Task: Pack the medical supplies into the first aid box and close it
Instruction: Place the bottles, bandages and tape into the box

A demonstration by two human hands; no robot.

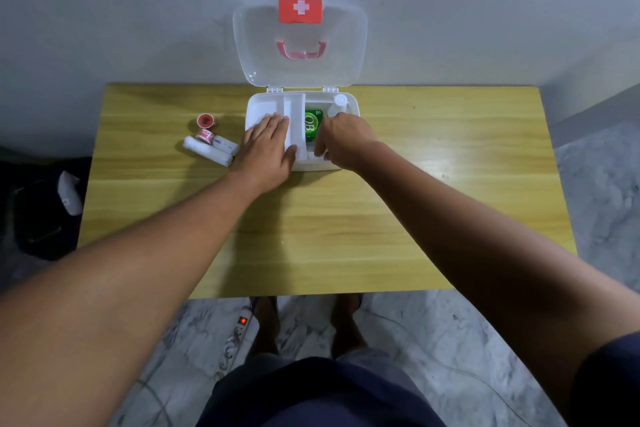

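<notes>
A white first aid box [353, 108] stands at the back middle of the wooden table, its clear lid [300, 46] up against the wall. A white inner tray [294, 108] lies in the box's left half. My left hand [268, 146] rests flat on that tray. My right hand [341, 139] reaches into the right half with curled fingers; whether it holds anything there is hidden. A green packet [312, 123] and a clear bottle [337, 106] are inside. Left of the box lie two white bandage rolls [207, 149] and two red tape rolls [205, 122].
The table [415, 201] stands against a grey wall. A power strip [239, 336] with a lit red switch lies on the marble floor under its front edge, beside my feet. A dark bag [41, 212] sits on the floor at the left.
</notes>
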